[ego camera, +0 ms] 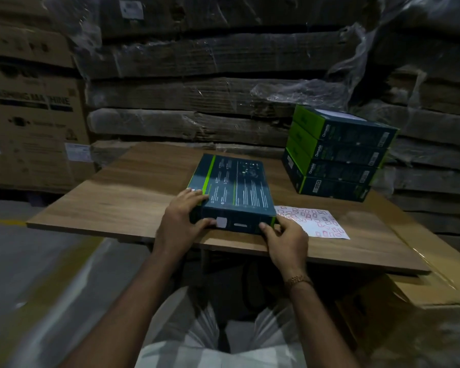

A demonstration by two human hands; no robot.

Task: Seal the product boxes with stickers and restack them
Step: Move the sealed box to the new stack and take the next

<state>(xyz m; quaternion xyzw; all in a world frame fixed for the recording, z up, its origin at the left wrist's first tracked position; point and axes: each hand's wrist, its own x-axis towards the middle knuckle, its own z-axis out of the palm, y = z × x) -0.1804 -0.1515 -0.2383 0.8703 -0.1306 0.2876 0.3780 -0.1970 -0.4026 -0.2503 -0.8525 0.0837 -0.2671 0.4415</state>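
At the table's (pixel 117 205) near edge, the left hand (pixel 182 220) grips the flat dark box (pixel 234 187) by its corner and the right hand (pixel 287 240) pinches its near side, seemingly pressing the pale sticker (pixel 221 222) before restacking on the far-right stack (pixel 337 158).

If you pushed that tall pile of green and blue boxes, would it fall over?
Probably not from a gentle push. The stack of boxes is four high, but each box is wide and flat. The layers sit slightly offset, so a hard shove up high might slide the top box off. On the smooth wooden table, a low push would likely make the whole pile slide.
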